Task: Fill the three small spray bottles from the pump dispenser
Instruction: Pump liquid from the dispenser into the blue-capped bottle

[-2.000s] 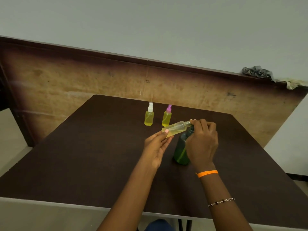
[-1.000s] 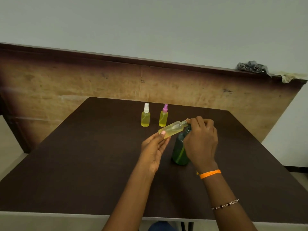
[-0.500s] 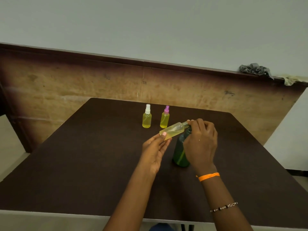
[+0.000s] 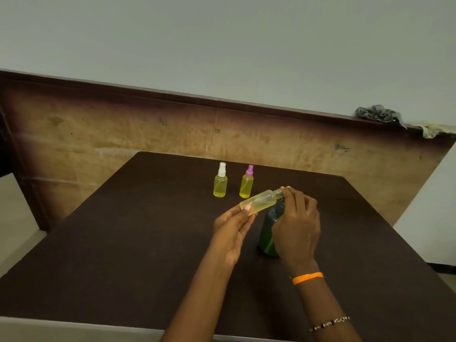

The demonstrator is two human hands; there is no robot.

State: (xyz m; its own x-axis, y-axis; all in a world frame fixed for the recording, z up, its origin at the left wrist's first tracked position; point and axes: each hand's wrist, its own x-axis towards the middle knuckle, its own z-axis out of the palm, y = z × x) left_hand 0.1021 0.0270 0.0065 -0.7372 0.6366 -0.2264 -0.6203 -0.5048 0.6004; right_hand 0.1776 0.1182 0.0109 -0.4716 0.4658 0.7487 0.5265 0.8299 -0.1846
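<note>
My left hand (image 4: 233, 233) pinches the base of a small clear bottle (image 4: 262, 201) of yellow liquid, tilted with its open neck pointing right. That neck meets the top of the dark green pump dispenser (image 4: 269, 234), which stands on the brown table (image 4: 123, 243). My right hand (image 4: 297, 227) curls over the dispenser's pump head and hides it. Two capped small bottles of yellow liquid stand upright farther back: one with a white sprayer (image 4: 220, 180), one with a pink sprayer (image 4: 246, 182).
A worn wooden panel (image 4: 123, 144) rises behind the table's far edge. A grey cloth (image 4: 377, 114) lies on its top at the right. The table's near edge runs along the bottom of the view.
Both hands, the tilted bottle and the dispenser keep their places; only the camera shifts slightly.
</note>
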